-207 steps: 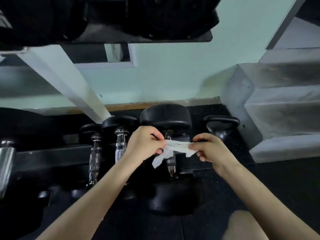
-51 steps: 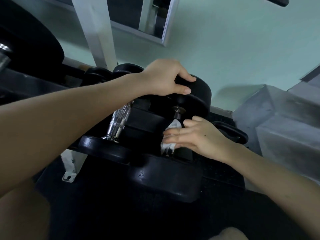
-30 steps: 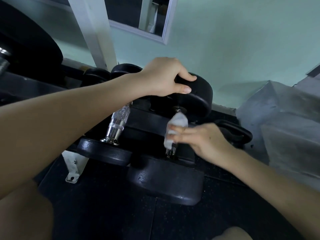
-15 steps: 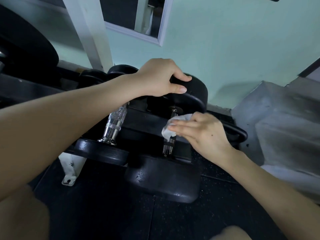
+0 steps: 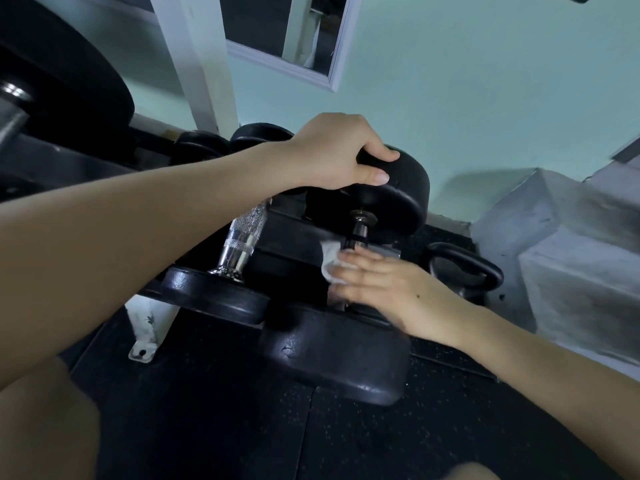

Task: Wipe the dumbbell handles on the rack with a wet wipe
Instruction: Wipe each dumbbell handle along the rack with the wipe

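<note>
A large dumbbell (image 5: 341,356) with black round ends lay across a low black rack (image 5: 291,242), seen from above by the person crouched before it. The left hand (image 5: 332,154) curled over the rim of the dumbbell's far end, thumb in front and fingers wrapped across the top, gripping it. The right hand (image 5: 388,285), slightly blurred, lay across the dumbbell's handle (image 5: 358,233) between its two ends, fingers nearly straight and pressing a crumpled white wet wipe (image 5: 330,261) against the bar; its thumb was hidden. Only the top of the handle showed, above the fingers. Just left of the large dumbbell sat a smaller dumbbell (image 5: 214,296) with a shiny ridged metal grip. To its right, a black kettlebell (image 5: 465,268) stood on the dark floor (image 5: 207,427), with grey concrete steps (image 5: 575,271) beyond. Behind it and to the left rose a white post (image 5: 197,64).
</note>
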Demonstrator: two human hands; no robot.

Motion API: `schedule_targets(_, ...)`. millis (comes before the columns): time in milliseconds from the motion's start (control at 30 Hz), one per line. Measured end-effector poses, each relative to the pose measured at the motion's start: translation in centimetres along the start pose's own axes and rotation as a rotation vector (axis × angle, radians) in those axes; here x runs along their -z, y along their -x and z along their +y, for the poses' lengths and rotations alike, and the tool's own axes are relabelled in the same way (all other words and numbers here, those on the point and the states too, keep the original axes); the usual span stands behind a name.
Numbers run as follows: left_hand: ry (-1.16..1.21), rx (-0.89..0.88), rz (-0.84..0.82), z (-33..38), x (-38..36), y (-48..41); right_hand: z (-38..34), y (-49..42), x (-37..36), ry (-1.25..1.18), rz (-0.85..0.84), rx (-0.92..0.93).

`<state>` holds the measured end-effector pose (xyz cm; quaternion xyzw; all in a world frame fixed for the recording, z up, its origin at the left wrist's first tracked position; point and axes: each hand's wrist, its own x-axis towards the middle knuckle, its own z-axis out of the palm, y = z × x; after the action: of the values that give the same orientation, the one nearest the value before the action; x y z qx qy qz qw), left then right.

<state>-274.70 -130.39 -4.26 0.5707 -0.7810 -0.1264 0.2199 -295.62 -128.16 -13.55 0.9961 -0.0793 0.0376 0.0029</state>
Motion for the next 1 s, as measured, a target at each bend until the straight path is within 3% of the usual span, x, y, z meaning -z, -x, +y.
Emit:
schedule_targets(100, -0.001, -0.003, 0.002, -0.1, 0.0, -0.1, 0.6, 0.0, 0.8, 0.111, -0.069, 0.063)
schedule_targets(267, 0.013, -0.011, 0.012, -0.1, -0.2, 0.0, 2.6, -1.8, 1.6, 0.232, -0.005, -0.067)
schedule_targets(467, 0.001, -0.013, 0.0, -0.1, -0.2, 0.0, 0.8, -1.2, 1.6, 0.104, -0.084, 0.017)
schedule_targets(600, 0.023, -0.002, -0.002, -0.3, -0.3, -0.2, 0.7, -0.2, 2.4, -0.134, 0.221, -0.368)
schedule_targets(667, 0.024, 0.01, -0.012, -0.4, -0.3, -0.3, -1.2, 0.7, 3.3, -0.283, 0.373, -0.468)
schedule_targets(767, 0.02, 0.013, -0.018, -0.3, -0.3, -0.3, -3.5, 1.4, 3.9, -0.401, 0.318, -0.732)
schedule_targets(867, 0.015, 0.015, -0.017, -0.3, -0.3, -0.4, -3.5, 0.2, 3.1, -0.895, 0.334, -1.181)
schedule_targets(933, 0.008, 0.013, -0.016, -0.4, -0.4, -0.3, -3.2, -0.8, 2.9, -1.265, 0.372, -1.308)
schedule_targets(1000, 0.012, 0.003, -0.005, -0.4, -0.7, -0.1, -3.2, -1.7, 3.2, -1.449, 0.368, -1.298)
